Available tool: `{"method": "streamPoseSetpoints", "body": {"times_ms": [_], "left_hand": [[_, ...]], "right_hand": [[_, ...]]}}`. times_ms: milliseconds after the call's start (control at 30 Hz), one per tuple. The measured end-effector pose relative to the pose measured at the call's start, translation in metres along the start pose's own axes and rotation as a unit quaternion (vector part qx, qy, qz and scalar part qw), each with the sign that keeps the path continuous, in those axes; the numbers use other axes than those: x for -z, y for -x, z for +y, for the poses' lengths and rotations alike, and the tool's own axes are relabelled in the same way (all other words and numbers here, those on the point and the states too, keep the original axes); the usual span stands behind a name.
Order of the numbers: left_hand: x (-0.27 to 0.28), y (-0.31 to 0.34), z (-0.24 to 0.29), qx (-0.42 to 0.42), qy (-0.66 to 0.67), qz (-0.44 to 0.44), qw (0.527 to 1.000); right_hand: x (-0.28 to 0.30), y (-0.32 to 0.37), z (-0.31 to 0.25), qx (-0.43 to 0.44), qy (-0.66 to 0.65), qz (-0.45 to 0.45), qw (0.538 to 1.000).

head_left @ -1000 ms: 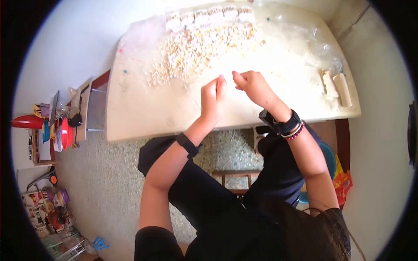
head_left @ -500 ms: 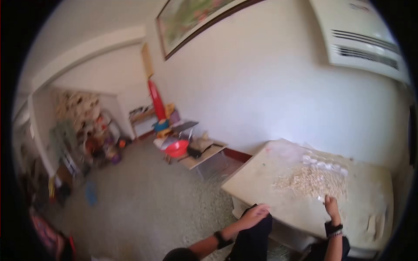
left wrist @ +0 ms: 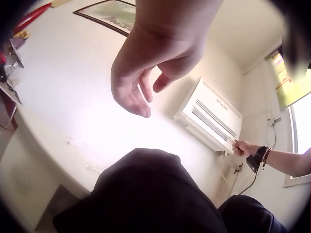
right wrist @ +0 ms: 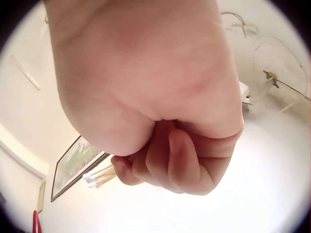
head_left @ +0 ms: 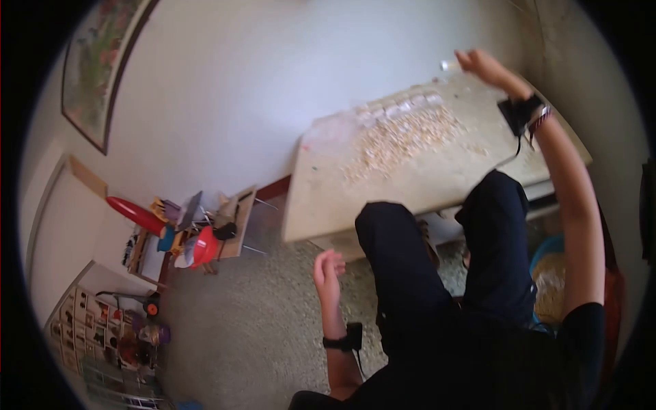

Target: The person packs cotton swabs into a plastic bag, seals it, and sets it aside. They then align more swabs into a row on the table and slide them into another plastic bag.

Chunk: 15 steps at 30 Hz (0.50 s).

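Observation:
Raised over the far right of the table [head_left: 321, 212], my right hand [head_left: 484, 66] grips a small bunch of cotton swabs [right wrist: 99, 175]. Their white tips stick out past the curled fingers in the right wrist view; the rest is hidden in the fist. My left hand [head_left: 328, 273] hangs in the air beside the left knee, fingers loosely bent and holding nothing, as the left wrist view also shows. A wide heap of loose cotton swabs [head_left: 403, 143] covers the middle of the table. Behind it stands a row of several white round bundles [head_left: 403, 107].
The table meets the wall at the back. To the left are a low bench with a red basin [head_left: 205, 247] and other household goods. A blue tub [head_left: 547, 287] stands on the floor at the right. A wall-mounted air conditioner [left wrist: 209, 114] shows in the left wrist view.
The hands, close together over the table a second ago, have parted. My right hand has risen with the swabs; my left has gone down off the table. The head view has swung left and partly back.

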State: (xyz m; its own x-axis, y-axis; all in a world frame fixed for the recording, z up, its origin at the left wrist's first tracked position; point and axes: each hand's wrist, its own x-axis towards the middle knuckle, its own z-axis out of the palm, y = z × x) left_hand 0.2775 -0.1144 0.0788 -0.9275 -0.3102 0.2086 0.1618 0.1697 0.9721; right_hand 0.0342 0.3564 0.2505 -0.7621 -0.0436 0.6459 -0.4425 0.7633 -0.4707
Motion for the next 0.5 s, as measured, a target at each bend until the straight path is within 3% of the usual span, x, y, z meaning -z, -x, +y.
{"method": "streamPoseSetpoints", "body": {"times_ms": [33,100,167,200,233,267,300,333,367,500], "left_hand": [[-0.006,-0.004,0.0,-0.01,0.002,-0.018,1.0],[-0.015,-0.011,0.004,-0.007,0.007,-0.037,0.999],[-0.021,-0.014,0.014,-0.037,0.007,-0.069,0.997],[-0.023,-0.016,0.015,-0.025,0.012,-0.07,0.997],[-0.024,-0.019,0.017,-0.029,0.005,-0.089,0.996],[-0.024,-0.021,0.017,-0.034,-0.003,-0.108,0.994],[-0.025,-0.024,0.017,-0.025,-0.008,-0.116,0.993],[-0.027,-0.026,0.017,-0.015,-0.01,-0.118,0.993],[-0.028,-0.028,0.017,-0.033,-0.032,-0.129,0.991],[-0.035,-0.038,0.008,-0.044,-0.063,-0.151,0.986]], "right_hand": [[0.023,-0.005,-0.01,0.009,0.058,-0.033,0.998],[0.051,-0.014,-0.015,0.031,0.11,-0.014,0.993],[0.083,-0.017,-0.012,-0.06,0.141,-0.081,0.985],[0.093,-0.011,-0.023,-0.034,0.167,-0.059,0.984],[0.105,-0.016,-0.014,0.112,0.27,-0.099,0.951],[0.113,-0.021,-0.002,0.255,0.359,-0.137,0.887],[0.115,-0.018,-0.004,0.253,0.357,-0.147,0.887],[0.115,-0.014,-0.005,0.356,0.552,-0.079,0.75],[0.113,-0.009,-0.005,0.435,0.705,-0.004,0.561],[0.082,0.001,-0.002,0.433,0.722,-0.054,0.537]]}}
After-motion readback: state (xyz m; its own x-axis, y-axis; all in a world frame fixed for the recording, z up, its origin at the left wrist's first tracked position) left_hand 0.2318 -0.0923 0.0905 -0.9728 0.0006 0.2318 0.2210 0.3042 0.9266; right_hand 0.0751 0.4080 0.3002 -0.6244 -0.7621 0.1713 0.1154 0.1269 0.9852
